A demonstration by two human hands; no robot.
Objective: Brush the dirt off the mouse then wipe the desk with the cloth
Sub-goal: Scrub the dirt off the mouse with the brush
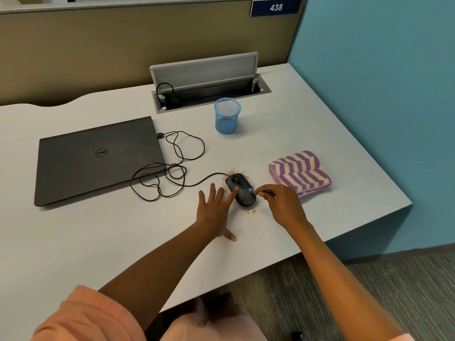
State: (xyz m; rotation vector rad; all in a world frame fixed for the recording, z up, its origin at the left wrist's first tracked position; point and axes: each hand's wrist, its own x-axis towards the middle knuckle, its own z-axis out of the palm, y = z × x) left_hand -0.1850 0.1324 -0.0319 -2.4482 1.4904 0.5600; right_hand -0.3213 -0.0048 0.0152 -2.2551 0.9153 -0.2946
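Grey-white table (98,242) w/ tan partition behind & teal wall on the right side. Black wired mouse (242,191) sits near centre, tan crumbs of dirt (231,172) scattered round it, some at its 12 o'clock, some at 6. Left hand (216,210) is spread flat, fingers splayed, index fingertip pressing on the mouse's left edge; holds nothing. Right hand (283,205) is pinched closed round a small blue brush (261,191), tip touching the mouse's right flank at approx 3 o'clock. Folded purple & cream striped cloth (300,172) lies just beyond right hand, at 2 o'clock from mouse. Closed laptop (98,158) at 9 o'clock, mouse cable (172,168) looped between. Blue mesh cup (227,115) at 12.
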